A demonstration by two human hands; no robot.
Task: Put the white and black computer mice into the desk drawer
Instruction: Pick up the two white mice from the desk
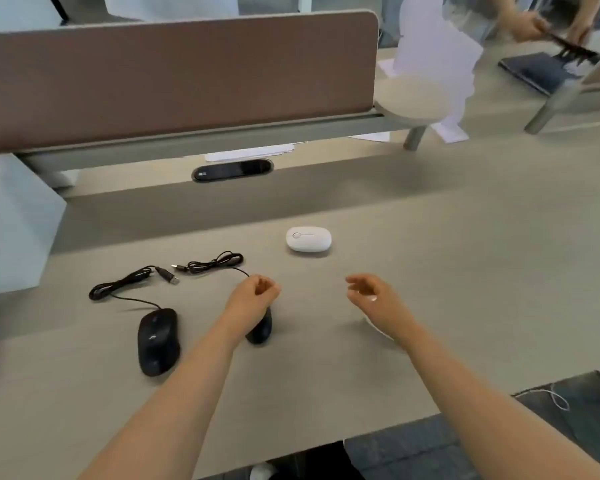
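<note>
A white wireless mouse point(308, 239) lies on the light wooden desk point(465, 271), beyond both hands. A large black wired mouse point(158, 341) sits at the left with its coiled cable point(125, 284). A second black mouse point(261, 328) is partly hidden under my left wrist, and its bundled cable point(215, 262) lies behind it. My left hand point(253, 294) hovers above that mouse with fingers loosely curled, holding nothing. My right hand point(369, 294) hovers open. Under its wrist a sliver of another white object point(378, 328) shows. No drawer is in view.
A brown divider panel point(174, 77) runs along the back of the desk, with a dark cable port point(232, 170) below it. A white box point(11, 223) stands at the left. Another person's hands point(548, 26) handle a dark item at the far right.
</note>
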